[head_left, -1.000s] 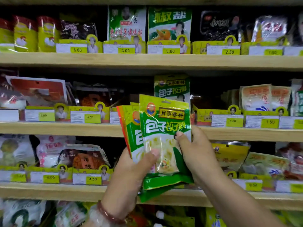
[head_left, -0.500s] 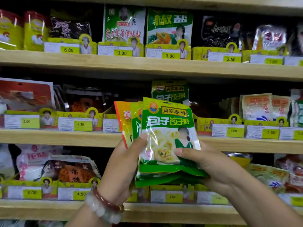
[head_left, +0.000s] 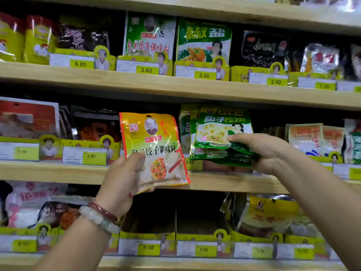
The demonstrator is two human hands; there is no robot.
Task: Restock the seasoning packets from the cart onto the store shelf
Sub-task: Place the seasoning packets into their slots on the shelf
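Seasoning packets split between hands: left hand (head_left: 125, 178) pinches a glossy orange-yellow foil packet (head_left: 154, 149) at its lower-left corner. Right hand (head_left: 261, 151) clamps a green plastic packet stack (head_left: 220, 137) at the middle wooden shelf (head_left: 58, 172). Likely light, floppy, slippery; grip bottom seams.

Left hand (head_left: 125, 177) covers the lower left corner of the yellow packet (head_left: 156, 147); its fingers behind the packet are hidden. Right hand (head_left: 261, 151) hides the right end of the green packets (head_left: 220, 137); how many are in the stack is unclear. Price tags (head_left: 259, 251) below the right hand are too blurred to read. Both forearms cut off by the bottom edge.
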